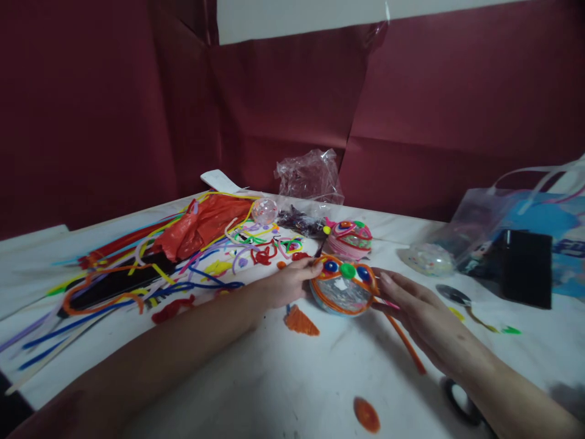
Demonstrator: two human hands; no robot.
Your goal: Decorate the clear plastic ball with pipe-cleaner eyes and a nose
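Between two bare hands, one decorated ball above a white tabletop

Near the centre of the head view, one decorated ball [343,294] is held between the left hand [299,281] and the right hand [406,299]. It is clear, trimmed with orange fuzzy strips, and bears two blue discs and one green disc [348,271] set between them. The left hand is clamped on its left edge, thumb uppermost. The right hand's fingers meet its right side; whether they grip the ball or only the strips there cannot be told. One loose orange strip [407,346] slants down beside the right hand.

Just behind stands one pink-wrapped ball [350,242]. Two further clear pieces hold specks: one small ball [265,211] at the back, and one rounded piece [429,260] to the right. In front of the held ball lie two orange pieces, one fan-shaped piece [301,321] and one oval piece [366,414].

To the left, one crumpled red sheet [205,224] lies among many coloured strips [214,277], too tangled to count. At the rear is one crumpled clear bag [311,177]; at right, one black rectangular object [528,268] stands against one translucent bag [479,213].
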